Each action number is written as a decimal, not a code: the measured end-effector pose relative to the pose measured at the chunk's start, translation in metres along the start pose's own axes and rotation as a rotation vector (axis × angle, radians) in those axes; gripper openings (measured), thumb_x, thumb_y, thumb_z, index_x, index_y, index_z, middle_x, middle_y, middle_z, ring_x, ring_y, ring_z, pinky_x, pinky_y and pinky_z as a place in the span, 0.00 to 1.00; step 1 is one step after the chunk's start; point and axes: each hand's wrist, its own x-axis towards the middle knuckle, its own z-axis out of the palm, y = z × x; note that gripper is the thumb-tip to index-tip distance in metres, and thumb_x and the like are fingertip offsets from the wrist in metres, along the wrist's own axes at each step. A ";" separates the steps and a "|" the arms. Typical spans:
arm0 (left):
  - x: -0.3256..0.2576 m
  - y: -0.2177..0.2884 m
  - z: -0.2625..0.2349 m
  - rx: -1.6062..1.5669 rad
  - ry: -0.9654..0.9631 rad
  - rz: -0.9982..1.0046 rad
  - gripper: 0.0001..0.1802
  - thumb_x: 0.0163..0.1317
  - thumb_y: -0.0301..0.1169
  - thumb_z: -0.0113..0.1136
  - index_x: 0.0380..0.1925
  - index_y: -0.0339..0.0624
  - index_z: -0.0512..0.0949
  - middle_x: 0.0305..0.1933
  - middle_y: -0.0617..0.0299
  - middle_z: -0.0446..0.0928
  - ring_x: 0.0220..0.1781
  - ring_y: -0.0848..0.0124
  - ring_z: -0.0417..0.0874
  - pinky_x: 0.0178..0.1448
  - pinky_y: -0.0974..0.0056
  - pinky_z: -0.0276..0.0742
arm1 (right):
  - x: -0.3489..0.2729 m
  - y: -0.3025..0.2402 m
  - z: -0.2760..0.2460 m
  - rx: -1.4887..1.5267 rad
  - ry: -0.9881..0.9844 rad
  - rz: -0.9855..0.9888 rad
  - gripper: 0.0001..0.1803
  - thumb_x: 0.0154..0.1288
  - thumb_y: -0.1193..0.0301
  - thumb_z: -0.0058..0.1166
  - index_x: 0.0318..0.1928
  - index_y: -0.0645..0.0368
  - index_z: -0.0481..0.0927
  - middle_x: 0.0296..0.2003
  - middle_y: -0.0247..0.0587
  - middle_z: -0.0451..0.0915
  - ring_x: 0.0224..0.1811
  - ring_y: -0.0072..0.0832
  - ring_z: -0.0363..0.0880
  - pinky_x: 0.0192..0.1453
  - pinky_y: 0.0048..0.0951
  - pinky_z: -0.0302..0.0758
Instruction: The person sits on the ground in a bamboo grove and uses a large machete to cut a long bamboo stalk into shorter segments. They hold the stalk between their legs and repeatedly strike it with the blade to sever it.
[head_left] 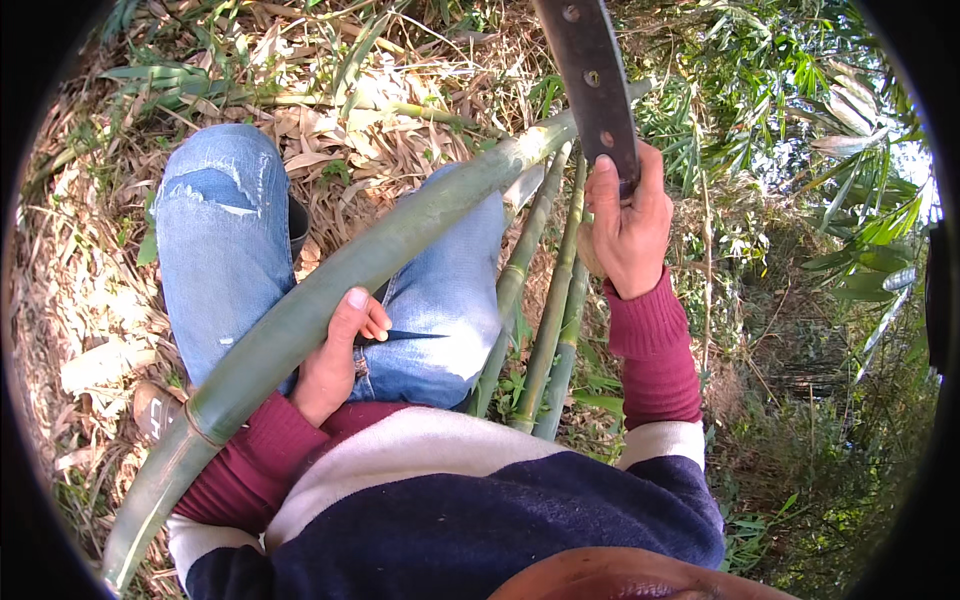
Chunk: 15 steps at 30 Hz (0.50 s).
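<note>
A long green bamboo pole [420, 225] slants from the lower left up to the top right, across my jeans-clad legs [225, 250]. My left hand [338, 352] grips the pole from below near my lap, thumb on top. My right hand [628, 225] is raised and closed around the handle of a big dark-bladed knife [590, 70], its blade with several rivet holes pointing up past the top edge. The blade sits just right of the pole's upper part.
Thinner green bamboo stems [555, 300] stand between my leg and right arm. Dry leaves and straw [90, 290] cover the ground at left. Leafy green bamboo growth [800, 110] fills the right side.
</note>
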 end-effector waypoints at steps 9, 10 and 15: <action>-0.007 0.005 0.004 0.012 -0.013 -0.067 0.27 0.79 0.50 0.49 0.38 0.34 0.80 0.31 0.58 0.81 0.32 0.72 0.82 0.42 0.66 0.77 | -0.031 0.049 0.025 -0.603 -0.338 -0.022 0.11 0.75 0.63 0.51 0.51 0.54 0.73 0.31 0.53 0.83 0.29 0.53 0.86 0.31 0.54 0.81; -0.007 0.004 0.005 0.032 -0.023 -0.069 0.28 0.80 0.51 0.47 0.39 0.34 0.80 0.31 0.57 0.81 0.32 0.72 0.82 0.42 0.66 0.77 | -0.032 0.042 0.023 -0.571 -0.331 0.059 0.11 0.75 0.63 0.51 0.50 0.55 0.73 0.31 0.53 0.83 0.29 0.54 0.86 0.31 0.54 0.81; -0.002 0.002 0.003 -0.004 -0.013 -0.042 0.28 0.80 0.51 0.48 0.35 0.35 0.80 0.30 0.58 0.81 0.31 0.72 0.82 0.40 0.66 0.78 | -0.004 0.018 0.011 -0.427 -0.271 0.051 0.12 0.75 0.66 0.54 0.53 0.56 0.74 0.31 0.55 0.84 0.29 0.55 0.85 0.32 0.54 0.78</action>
